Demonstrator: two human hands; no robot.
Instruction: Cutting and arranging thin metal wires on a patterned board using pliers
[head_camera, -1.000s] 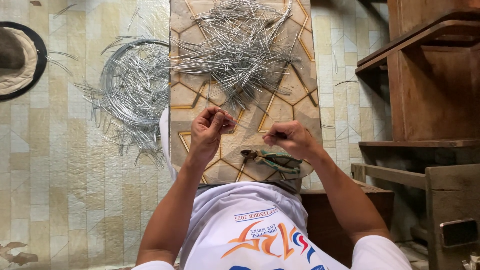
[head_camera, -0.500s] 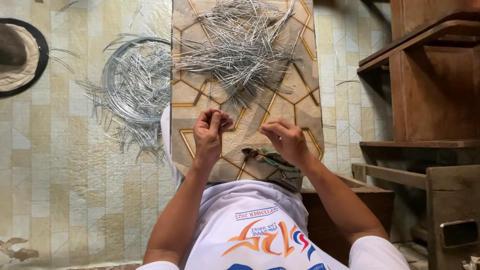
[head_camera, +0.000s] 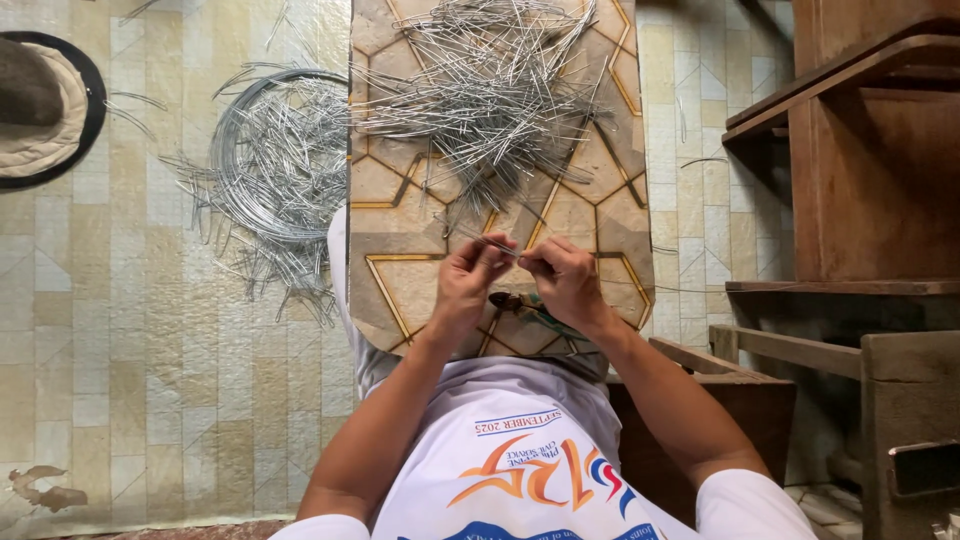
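My left hand (head_camera: 468, 285) and my right hand (head_camera: 563, 282) are close together over a patterned board (head_camera: 400, 270), both pinching one short piece of silver wire (head_camera: 505, 250) between the fingertips. A pair of pliers with green handles (head_camera: 535, 312) lies on the board just under my right hand. Farther up the board sits a loose pile of cut wire pieces (head_camera: 490, 95).
A coil of silver wire (head_camera: 270, 160) with stray ends lies on the tiled floor to the left. A round cushion or hat (head_camera: 40, 105) sits at the far left. Wooden furniture (head_camera: 870, 170) and a wooden bench frame (head_camera: 800, 370) stand to the right.
My right hand has moved left to meet my left hand, and both now pinch one wire piece. The left hand dropped slightly.
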